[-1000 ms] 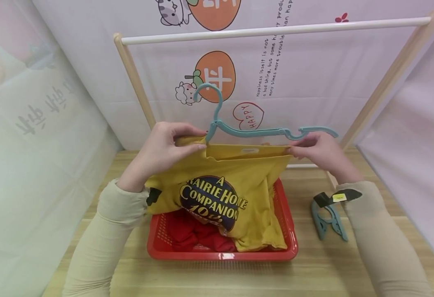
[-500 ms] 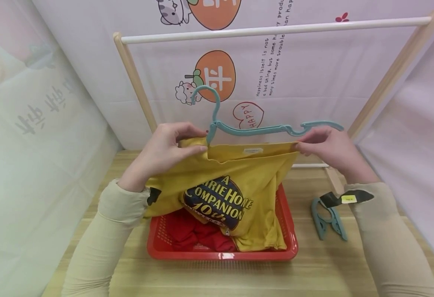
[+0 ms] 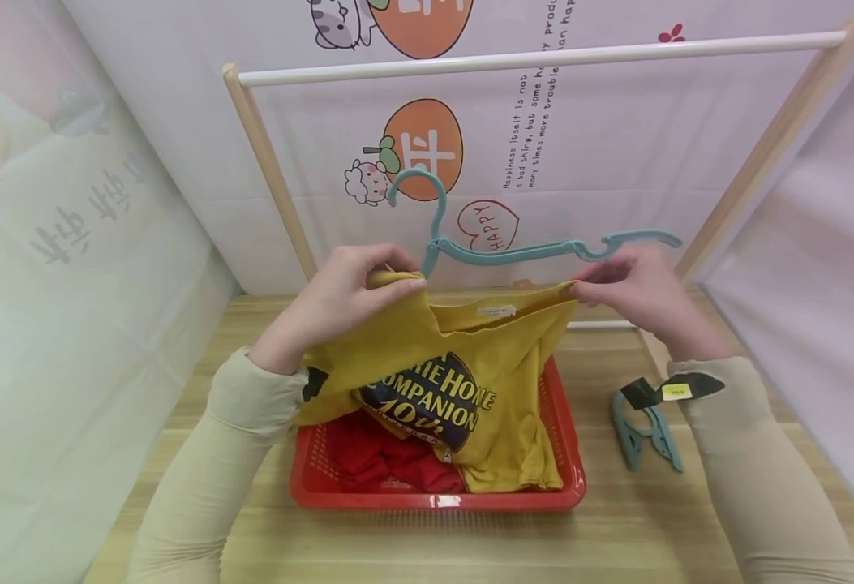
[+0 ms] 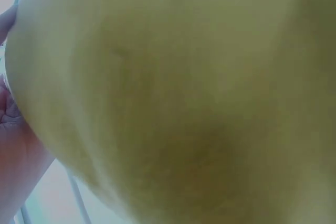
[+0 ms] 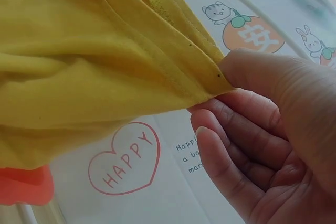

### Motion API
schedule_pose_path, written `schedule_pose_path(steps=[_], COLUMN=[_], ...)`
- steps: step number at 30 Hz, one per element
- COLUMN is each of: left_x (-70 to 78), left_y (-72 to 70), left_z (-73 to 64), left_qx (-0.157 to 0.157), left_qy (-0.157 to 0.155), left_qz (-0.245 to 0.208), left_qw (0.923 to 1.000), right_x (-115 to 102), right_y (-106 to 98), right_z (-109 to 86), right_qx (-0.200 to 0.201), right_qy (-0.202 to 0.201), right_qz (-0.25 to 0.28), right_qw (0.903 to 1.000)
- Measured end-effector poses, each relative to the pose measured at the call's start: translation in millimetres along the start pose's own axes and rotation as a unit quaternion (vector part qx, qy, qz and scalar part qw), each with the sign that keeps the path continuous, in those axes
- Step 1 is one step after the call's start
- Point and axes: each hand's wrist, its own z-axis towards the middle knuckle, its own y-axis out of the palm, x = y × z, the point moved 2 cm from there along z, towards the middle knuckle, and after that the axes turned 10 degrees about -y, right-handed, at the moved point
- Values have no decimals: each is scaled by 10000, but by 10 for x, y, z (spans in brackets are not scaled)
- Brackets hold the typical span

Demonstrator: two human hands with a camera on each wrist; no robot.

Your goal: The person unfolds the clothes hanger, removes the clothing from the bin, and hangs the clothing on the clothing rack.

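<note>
Shirt (image 3: 463, 381) in 2 hands (image 3: 335, 300)

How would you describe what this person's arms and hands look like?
The left hand and right hand are ungloved. The person wears long, light beige sleeves. A black strap shows at each sleeve's end, the right one bearing a small yellow label.

"10th" on yellow shirt (image 3: 495, 381) — "HAPPY" (heart-framed) on backdrop (image 3: 616, 146)

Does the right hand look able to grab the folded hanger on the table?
Not just yet, likely: the right hand pinches the yellow shirt. Once freed, nothing visible seems to block the folded hanger.
</note>
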Motion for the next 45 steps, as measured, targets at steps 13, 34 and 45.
schedule_pose_path(steps=[13,34,45], left_x=[-57,-94,-82], left_y=[-92,-225,-137], left_z=[-76,-139,-106], left_qx=[-213,-341,-609], left_qy=[-167,432,283], left_qz=[207,1232,1893], left_qw=[9994,9909,9796], right_x=[40,35,-7], right_y=[-115,-352,-377], right_z=[-19,-32,-38], right_qx=[218,317,83], right_qy=[-178,84,213], right_qz=[371,214,-51], right_qw=[9989,9992,9997])
